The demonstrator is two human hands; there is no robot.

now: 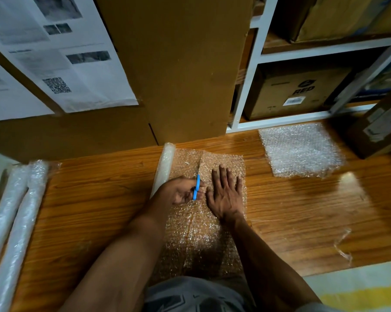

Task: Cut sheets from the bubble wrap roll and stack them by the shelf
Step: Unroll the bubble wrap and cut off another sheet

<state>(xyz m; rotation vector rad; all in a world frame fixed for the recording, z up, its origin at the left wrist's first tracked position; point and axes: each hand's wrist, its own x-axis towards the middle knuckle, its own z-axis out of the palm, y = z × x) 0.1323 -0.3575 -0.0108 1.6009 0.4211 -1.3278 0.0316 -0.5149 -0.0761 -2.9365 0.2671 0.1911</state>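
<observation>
Bubble wrap [196, 235], light, limp and slippery on the floor [302, 210], lies pinned under the flat, spread right hand [226, 194] beside the cut line while the left hand's [178, 191] grip pinches blue scissors [196, 188].

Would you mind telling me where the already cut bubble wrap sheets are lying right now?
In the head view, the cut sheets lie flat on the wooden floor at upper right, just in front of the white shelf and right of the tall cardboard box.

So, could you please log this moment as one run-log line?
left hand: grips blue scissors, mid-cut | right hand: flat on bubble wrap | cut sheets by shelf
</observation>
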